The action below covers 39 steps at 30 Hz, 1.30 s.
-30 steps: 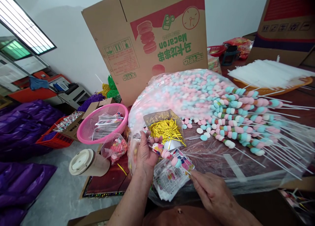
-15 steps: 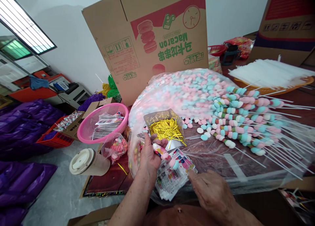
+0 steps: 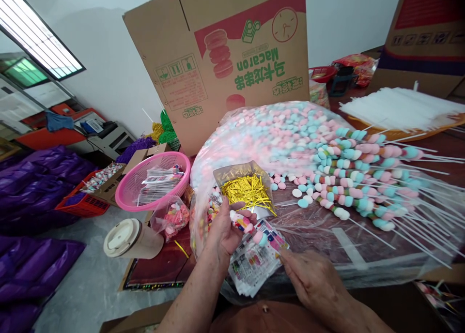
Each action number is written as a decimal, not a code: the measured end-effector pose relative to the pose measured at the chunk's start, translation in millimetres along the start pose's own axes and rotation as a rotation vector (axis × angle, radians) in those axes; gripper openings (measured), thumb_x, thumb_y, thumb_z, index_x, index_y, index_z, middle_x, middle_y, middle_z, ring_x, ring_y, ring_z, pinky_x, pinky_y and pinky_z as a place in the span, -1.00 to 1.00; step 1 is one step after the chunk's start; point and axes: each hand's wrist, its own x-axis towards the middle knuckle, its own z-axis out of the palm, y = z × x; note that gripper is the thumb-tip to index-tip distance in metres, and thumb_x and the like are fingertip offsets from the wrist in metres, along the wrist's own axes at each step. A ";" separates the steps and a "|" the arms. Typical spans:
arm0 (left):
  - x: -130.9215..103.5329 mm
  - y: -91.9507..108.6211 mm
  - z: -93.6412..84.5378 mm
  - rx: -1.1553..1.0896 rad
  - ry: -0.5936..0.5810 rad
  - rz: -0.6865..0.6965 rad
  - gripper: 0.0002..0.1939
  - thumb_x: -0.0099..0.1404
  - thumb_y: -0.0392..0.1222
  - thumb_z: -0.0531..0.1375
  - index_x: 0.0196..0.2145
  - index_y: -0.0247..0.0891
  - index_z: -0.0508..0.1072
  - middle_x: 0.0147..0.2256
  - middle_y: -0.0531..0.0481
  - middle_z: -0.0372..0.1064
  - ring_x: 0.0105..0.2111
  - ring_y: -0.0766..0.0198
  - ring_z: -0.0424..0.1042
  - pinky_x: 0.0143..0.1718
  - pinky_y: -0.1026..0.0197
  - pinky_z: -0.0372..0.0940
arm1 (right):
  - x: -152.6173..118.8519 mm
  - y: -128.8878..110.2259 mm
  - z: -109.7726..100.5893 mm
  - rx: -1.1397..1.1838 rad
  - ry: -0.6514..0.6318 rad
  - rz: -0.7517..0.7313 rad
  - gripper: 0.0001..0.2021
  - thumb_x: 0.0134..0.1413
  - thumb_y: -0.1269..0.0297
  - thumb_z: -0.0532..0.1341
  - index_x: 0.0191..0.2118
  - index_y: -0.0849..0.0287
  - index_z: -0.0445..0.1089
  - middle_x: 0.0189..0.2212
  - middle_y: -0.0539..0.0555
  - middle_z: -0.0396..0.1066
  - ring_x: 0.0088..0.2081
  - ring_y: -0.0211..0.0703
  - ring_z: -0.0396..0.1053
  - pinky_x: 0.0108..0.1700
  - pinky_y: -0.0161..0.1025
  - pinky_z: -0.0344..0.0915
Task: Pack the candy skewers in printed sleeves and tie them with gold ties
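My left hand [image 3: 222, 229] is closed round a candy skewer [image 3: 258, 237], whose pink and blue pieces stick out past the fingers, with printed wrapping against it. Under the skewer lies a stack of printed plastic bags [image 3: 250, 272]. At the right edge of that stack my right hand [image 3: 312, 275] has its thumb and fingers pressed together; what they pinch is hidden. Just beyond the left hand, an open pouch holds gold twist ties [image 3: 245, 192]. Loose round candies [image 3: 302, 203] lie to the right of the pouch.
Finished-looking candy skewers [image 3: 363, 178] are piled at right, beside a large clear bag of candies [image 3: 269, 129]. A pink basket [image 3: 121, 197] of wrappers and a lidded cup [image 3: 132, 238] stand at left. A tray of white sticks [image 3: 403, 108] and a cardboard box [image 3: 163, 42] are behind.
My left hand has shifted slightly to the right with the skewer, which is turned a little. My right hand stays at the bags' edge, nearly unmoved.
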 end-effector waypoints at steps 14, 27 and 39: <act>-1.8 -22.3 1.6 -0.033 -0.147 -0.017 -0.59 0.13 0.13 0.15 -0.45 -0.35 0.37 -0.58 -0.05 0.37 -0.46 0.18 0.45 -0.31 0.07 0.36 | 15.2 -16.3 4.3 0.707 -0.211 0.473 -0.63 0.21 0.09 -0.10 -0.51 0.18 0.22 -0.67 -0.04 0.23 -0.61 -0.31 0.13 -0.53 -0.35 0.02; 0.2 17.9 10.1 -0.071 -0.060 0.216 -0.80 0.28 -0.23 0.07 -0.49 -0.30 0.33 -0.75 0.16 0.15 -0.74 0.42 0.19 -0.42 0.19 0.35 | 9.4 -12.2 -2.2 1.209 -0.363 0.760 -0.57 0.09 -0.11 0.01 -0.44 0.21 0.27 -0.85 -0.19 -0.02 -0.75 -0.41 -0.15 -0.63 -0.38 -0.15; -0.8 -2.0 6.6 -0.060 -0.047 0.097 -0.68 0.24 0.02 0.08 -0.48 -0.30 0.31 -0.76 0.13 0.15 -0.73 0.38 0.21 -0.49 0.20 0.33 | 2.4 -12.1 8.2 0.319 -0.204 0.131 -0.69 0.21 0.31 -0.12 -0.45 0.19 0.28 -0.62 0.05 0.32 -0.58 -0.25 0.19 -0.50 -0.30 0.00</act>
